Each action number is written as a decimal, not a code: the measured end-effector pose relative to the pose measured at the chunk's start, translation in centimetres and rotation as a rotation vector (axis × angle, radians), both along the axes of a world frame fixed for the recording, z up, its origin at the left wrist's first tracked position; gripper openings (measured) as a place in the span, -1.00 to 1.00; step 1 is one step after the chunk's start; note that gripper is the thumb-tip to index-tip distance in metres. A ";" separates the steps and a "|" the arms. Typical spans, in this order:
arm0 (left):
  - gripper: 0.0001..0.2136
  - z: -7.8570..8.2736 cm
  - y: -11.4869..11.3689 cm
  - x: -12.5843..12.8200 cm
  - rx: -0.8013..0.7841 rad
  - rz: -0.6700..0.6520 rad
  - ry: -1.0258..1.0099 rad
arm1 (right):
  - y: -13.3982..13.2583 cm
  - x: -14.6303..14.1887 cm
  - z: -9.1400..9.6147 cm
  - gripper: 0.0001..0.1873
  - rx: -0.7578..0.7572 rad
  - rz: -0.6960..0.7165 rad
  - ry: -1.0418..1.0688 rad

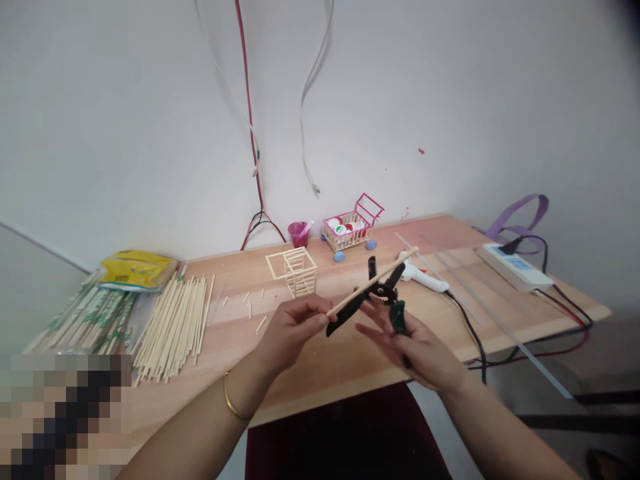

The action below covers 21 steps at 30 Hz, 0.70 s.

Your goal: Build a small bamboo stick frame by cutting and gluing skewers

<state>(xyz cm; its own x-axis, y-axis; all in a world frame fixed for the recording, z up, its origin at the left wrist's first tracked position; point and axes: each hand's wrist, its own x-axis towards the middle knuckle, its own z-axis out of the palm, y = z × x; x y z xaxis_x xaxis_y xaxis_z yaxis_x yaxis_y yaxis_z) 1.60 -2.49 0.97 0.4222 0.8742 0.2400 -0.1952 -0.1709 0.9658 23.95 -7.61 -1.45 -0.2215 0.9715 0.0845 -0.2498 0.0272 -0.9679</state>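
Note:
My left hand (295, 327) pinches the lower end of a thin wooden stick (393, 265) between thumb and fingers. The stick slants up to the right, across a pair of wire strippers (381, 292) with black jaws spread apart. Around its dark green handle my right hand (417, 350) is closed, while another black handle reaches left beside my left fingertips. Whether the stick sits between the blades I cannot tell. Behind my hands stands a small frame of glued sticks (300, 273). Short cut stick pieces (251, 310) lie to its left.
A pile of wooden sticks (173, 327), wrapped chopsticks (95, 313) and a yellow packet (135, 269) occupy the left. At the back are a pink cup (299, 233) and a miniature cart (347, 233). A white glue gun (425, 277) and a power strip (517, 267) with cables lie right.

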 end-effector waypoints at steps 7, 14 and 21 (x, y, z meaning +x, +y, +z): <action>-0.85 1.1 -0.3 0.0 -0.214 -0.071 -0.237 | -0.4 -4.6 0.7 -0.85 0.037 0.204 0.451; -0.87 1.0 -0.5 0.2 -0.260 -0.026 -0.264 | 0.3 -7.2 1.1 -0.75 0.031 0.242 0.520; -0.92 1.2 0.1 -0.2 -0.169 0.229 -0.307 | 1.3 -3.6 1.0 -0.87 0.337 -0.074 -0.317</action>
